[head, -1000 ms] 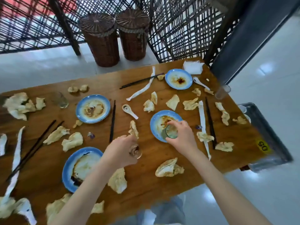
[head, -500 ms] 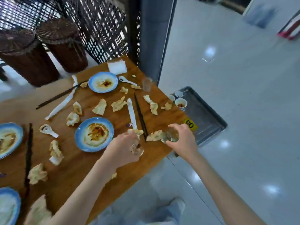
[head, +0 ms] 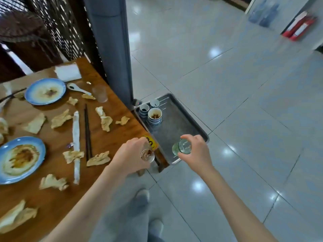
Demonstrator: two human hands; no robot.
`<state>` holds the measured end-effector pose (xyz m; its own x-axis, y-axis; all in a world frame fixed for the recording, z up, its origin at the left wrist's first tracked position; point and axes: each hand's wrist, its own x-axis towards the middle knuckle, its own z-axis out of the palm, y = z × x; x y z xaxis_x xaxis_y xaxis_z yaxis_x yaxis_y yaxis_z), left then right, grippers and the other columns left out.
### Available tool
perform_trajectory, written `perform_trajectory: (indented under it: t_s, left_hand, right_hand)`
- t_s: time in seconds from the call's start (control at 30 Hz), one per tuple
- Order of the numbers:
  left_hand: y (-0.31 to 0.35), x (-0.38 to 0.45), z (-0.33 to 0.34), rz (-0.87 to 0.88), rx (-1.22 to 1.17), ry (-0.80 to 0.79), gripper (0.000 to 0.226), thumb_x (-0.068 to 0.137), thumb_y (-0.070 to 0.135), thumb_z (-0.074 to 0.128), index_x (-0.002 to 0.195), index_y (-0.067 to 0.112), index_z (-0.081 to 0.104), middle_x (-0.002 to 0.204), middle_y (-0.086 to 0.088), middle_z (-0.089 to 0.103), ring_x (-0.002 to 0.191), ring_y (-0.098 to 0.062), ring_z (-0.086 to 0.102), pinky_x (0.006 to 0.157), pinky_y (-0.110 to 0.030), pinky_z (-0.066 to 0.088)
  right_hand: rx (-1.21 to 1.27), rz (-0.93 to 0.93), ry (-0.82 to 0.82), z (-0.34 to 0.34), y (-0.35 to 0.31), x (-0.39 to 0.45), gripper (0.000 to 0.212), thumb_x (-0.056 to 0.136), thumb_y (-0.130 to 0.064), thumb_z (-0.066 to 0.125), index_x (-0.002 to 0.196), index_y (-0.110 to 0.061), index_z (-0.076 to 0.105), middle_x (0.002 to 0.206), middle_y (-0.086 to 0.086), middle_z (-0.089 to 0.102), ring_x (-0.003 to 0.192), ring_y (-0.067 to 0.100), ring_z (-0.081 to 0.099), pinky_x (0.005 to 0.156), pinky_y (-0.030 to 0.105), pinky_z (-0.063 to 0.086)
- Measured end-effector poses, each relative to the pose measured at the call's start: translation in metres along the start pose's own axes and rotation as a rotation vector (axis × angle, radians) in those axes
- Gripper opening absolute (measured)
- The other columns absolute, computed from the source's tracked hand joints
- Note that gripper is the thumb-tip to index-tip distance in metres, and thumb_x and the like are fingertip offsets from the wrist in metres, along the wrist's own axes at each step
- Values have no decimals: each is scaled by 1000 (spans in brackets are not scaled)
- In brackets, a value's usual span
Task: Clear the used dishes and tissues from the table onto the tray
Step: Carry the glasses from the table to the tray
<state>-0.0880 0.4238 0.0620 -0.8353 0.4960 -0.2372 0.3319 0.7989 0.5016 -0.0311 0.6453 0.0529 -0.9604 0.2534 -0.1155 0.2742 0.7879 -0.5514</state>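
Note:
A metal tray [head: 176, 126] sits low beside the right end of the wooden table [head: 57, 194], holding small stacked bowls [head: 154, 117] at its far end. My right hand [head: 195, 151] grips a greenish clear glass [head: 181, 146] over the tray's near corner. At the table's right corner my left hand [head: 130, 157] holds a second clear glass [head: 147, 154] with brown dregs. On the table lie two blue plates [head: 45, 90] [head: 19, 159], several crumpled tissues [head: 97, 158], black chopsticks [head: 87, 133], a white spoon [head: 76, 88] and another clear glass [head: 100, 93].
A grey pillar [head: 111, 49] stands just behind the tray. A dark lattice screen [head: 57, 27] backs the table. Glossy tiled floor [head: 244, 102] spreads to the right. My feet show below. A folded white napkin stack [head: 67, 72] lies at the table's far corner.
Both hands carried their glasses rightward off the table's middle; the right one went from above the blue plate to over the tray. The view swung right toward the tray.

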Motion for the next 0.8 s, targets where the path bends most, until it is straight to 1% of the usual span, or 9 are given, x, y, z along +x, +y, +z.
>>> perform_trajectory:
  t_s: [0.13, 0.23, 0.3, 0.37, 0.4, 0.47, 0.53, 0.7, 0.8]
  left_hand:
    - [24, 44, 15, -9, -25, -1, 49, 66, 33, 77, 109, 26, 53, 97, 6, 58, 83, -12, 55, 65, -20, 44]
    - [34, 83, 30, -28, -22, 28, 49, 65, 32, 76, 108, 26, 53, 95, 6, 57, 79, -11, 52, 61, -17, 37]
    - [36, 114, 39, -56, -30, 47, 49, 63, 34, 75, 105, 27, 52, 92, 6, 55, 77, -12, 51, 63, -20, 39]
    - [37, 139, 44, -87, -53, 52, 49, 62, 34, 75, 105, 27, 52, 92, 6, 55, 81, -15, 53, 68, -25, 46]
    - [36, 151, 46, -100, -62, 56, 50, 62, 35, 76, 105, 27, 52, 91, 6, 54, 82, -16, 54, 69, -26, 46]
    - [35, 173, 49, -131, -76, 53, 50, 61, 34, 76, 105, 26, 52, 90, 7, 52, 81, -15, 51, 68, -24, 42]
    - [33, 197, 49, -150, -64, 44, 52, 61, 34, 76, 107, 26, 52, 91, 7, 52, 80, -13, 47, 67, -23, 41]
    - [27, 241, 53, -231, -85, 56, 54, 62, 30, 75, 111, 23, 53, 99, 2, 58, 82, -15, 51, 70, -27, 48]
    - [25, 259, 61, -282, -103, 52, 53, 63, 27, 74, 111, 23, 52, 99, 1, 57, 87, -19, 55, 71, -28, 49]
  right_hand:
    - [-10, 13, -32, -12, 31, 31, 50, 70, -21, 75, 116, -28, 58, 101, -1, 48, 79, 9, 44, 67, 14, 31]
    - [-32, 6, -58, -20, 51, 65, 51, 69, -21, 75, 117, -28, 59, 99, -2, 47, 79, 8, 45, 68, 13, 31]
    - [-46, 3, -77, -25, 62, 91, 51, 69, -20, 74, 117, -28, 59, 98, -3, 45, 79, 9, 45, 68, 14, 30]
    - [-56, -4, -97, -30, 70, 113, 50, 70, -22, 74, 117, -28, 58, 99, -3, 45, 80, 10, 46, 71, 17, 36]
    - [-68, -11, -108, -32, 74, 126, 50, 70, -23, 75, 117, -29, 58, 100, -3, 45, 81, 10, 46, 73, 20, 40]
    - [-87, -19, -137, -34, 80, 150, 49, 70, -22, 75, 116, -30, 58, 99, -4, 45, 82, 11, 49, 75, 24, 45]
    - [-75, -32, -142, -36, 85, 175, 49, 70, -21, 75, 116, -31, 58, 98, -5, 45, 85, 13, 51, 76, 25, 47]
    - [-54, -99, -163, -25, 99, 227, 49, 69, -17, 76, 115, -27, 59, 95, -6, 42, 80, 10, 47, 75, 19, 42]
    - [-64, -138, -203, -10, 106, 253, 50, 69, -17, 76, 115, -27, 59, 95, -6, 41, 79, 10, 47, 73, 17, 38]
